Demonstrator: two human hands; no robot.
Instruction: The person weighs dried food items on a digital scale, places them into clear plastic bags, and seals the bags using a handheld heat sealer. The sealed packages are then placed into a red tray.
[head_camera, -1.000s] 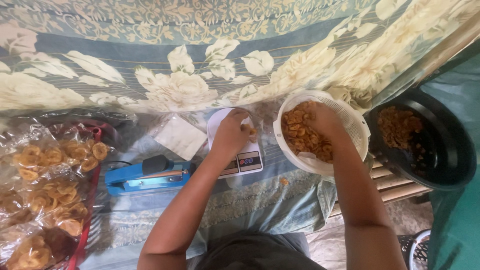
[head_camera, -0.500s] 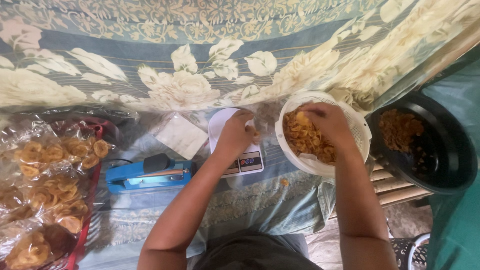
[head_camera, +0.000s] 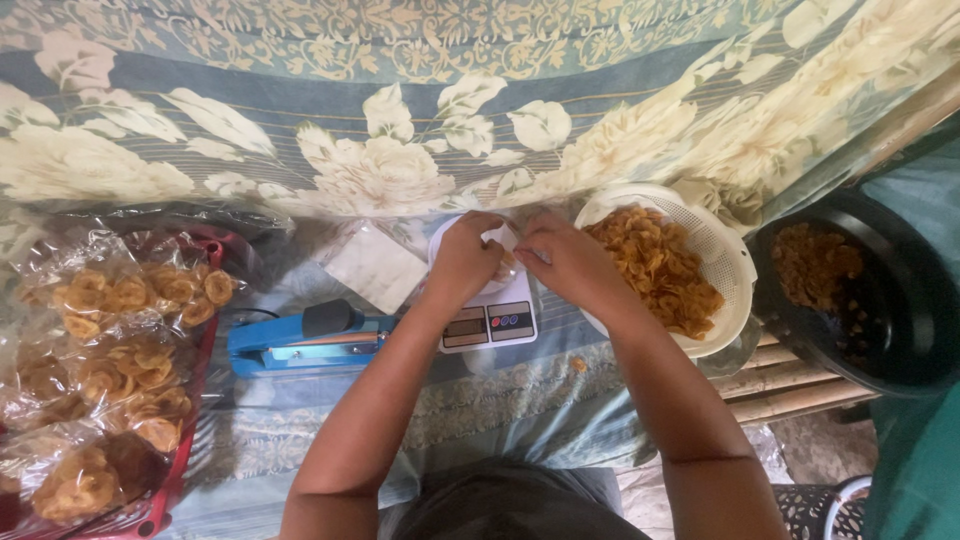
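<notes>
Both my hands meet over a small white kitchen scale (head_camera: 489, 322). My left hand (head_camera: 464, 256) grips a clear plastic bag (head_camera: 500, 243) that stands on the scale. My right hand (head_camera: 566, 260) is at the bag's mouth with its fingers pinched together; whatever they hold is hidden. Just right of it stands a white perforated basket (head_camera: 728, 262) heaped with golden fried chips (head_camera: 655, 265).
A blue heat sealer (head_camera: 300, 342) lies left of the scale, with a stack of flat empty bags (head_camera: 377, 267) behind it. A red basket (head_camera: 175, 470) at far left holds several sealed chip bags (head_camera: 120, 300). A black pan (head_camera: 900, 300) with darker chips sits at right.
My right hand has left the white basket and moved left to the bag on the scale. My left hand has stayed on the bag.
</notes>
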